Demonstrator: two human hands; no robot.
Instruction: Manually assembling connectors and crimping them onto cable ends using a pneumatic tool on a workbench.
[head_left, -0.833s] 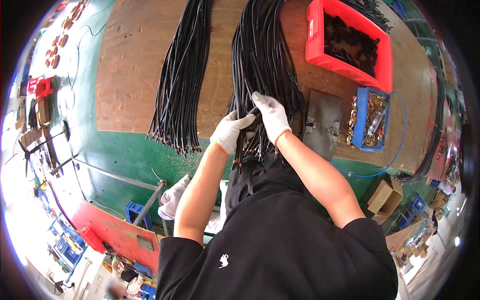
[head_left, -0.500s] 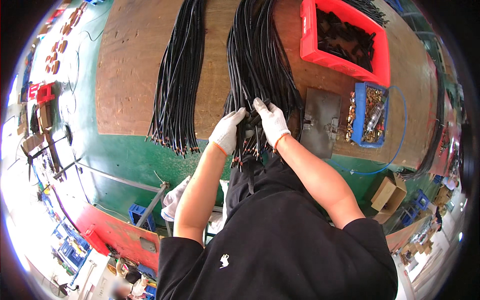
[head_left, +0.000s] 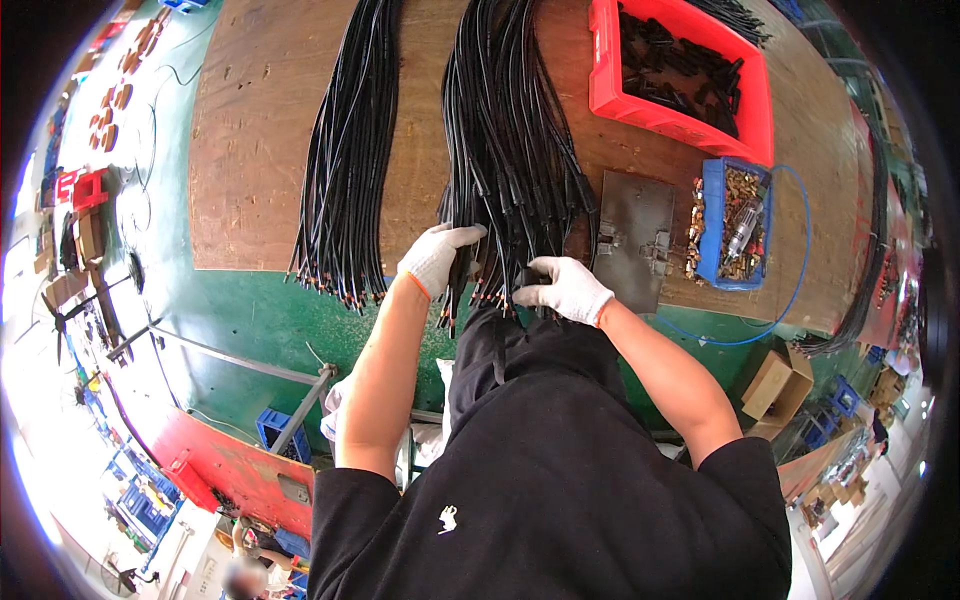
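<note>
A thick bundle of black cables runs down the middle of the wooden table, its stripped coppery ends hanging over the near edge. My left hand, in a white glove, is closed around a few cables on the bundle's left side. Gloved as well, my right hand pinches a short black sleeve among the cable ends. Several cables in the bundle carry similar black sleeves farther up. Just what lies under my left fingers is partly hidden.
A second cable bundle lies to the left. On the right are a red bin of black sleeves, a dark metal plate, and a blue bin of small brass-coloured parts with a blue air hose. A cardboard box stands below.
My hands have moved apart: the right one has come down and right toward the cable ends, while the left has shifted slightly left. The view has shifted a little.
</note>
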